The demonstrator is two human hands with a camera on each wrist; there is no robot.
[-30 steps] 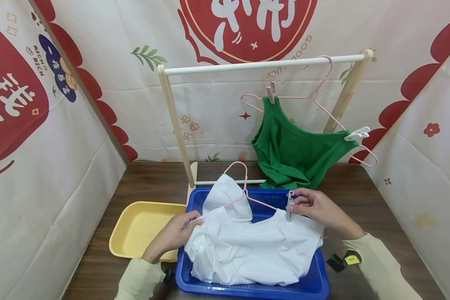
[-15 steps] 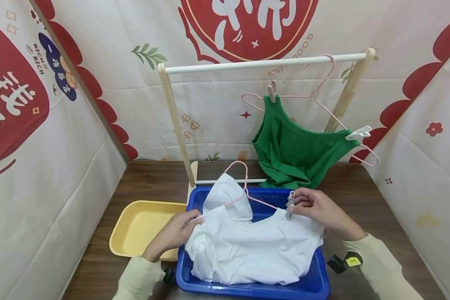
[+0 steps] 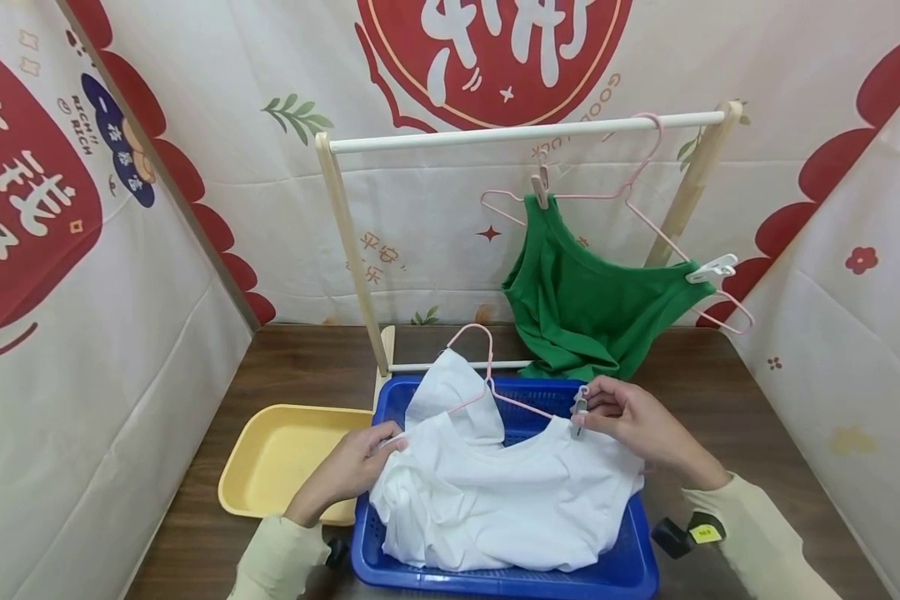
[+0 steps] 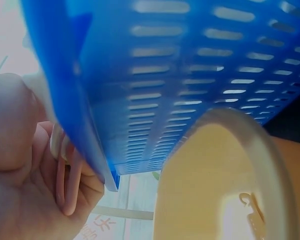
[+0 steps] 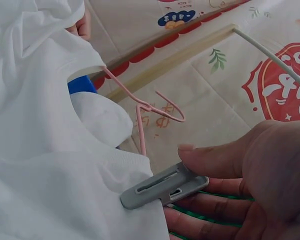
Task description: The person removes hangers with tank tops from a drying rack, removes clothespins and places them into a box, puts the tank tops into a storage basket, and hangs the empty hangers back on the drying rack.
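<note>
A white sleeveless top (image 3: 495, 500) lies over the blue basket, with a pink hanger (image 3: 490, 354) inside its neck and shoulders. My left hand (image 3: 352, 462) grips the hanger's end at the top's left shoulder; the left wrist view shows the pink loop (image 4: 67, 190) against the fingers. At the other shoulder my right hand (image 3: 633, 417) pinches a grey clothespin (image 5: 162, 187) between thumb and fingers. The front of this clothespin lies over the fabric edge beside the neckline. Whether it bites the hanger underneath is hidden.
The blue basket (image 3: 510, 581) also holds another white cloth (image 3: 453, 400). Left of it stands a yellow tray (image 3: 285, 458) with a clothespin (image 4: 255, 215) inside. Behind, a rack (image 3: 525, 133) carries a green top (image 3: 592, 292) clipped to a pink hanger.
The grey clothespin has turned slightly in my right fingers. My left hand, the white top and the hanger stay in place.
</note>
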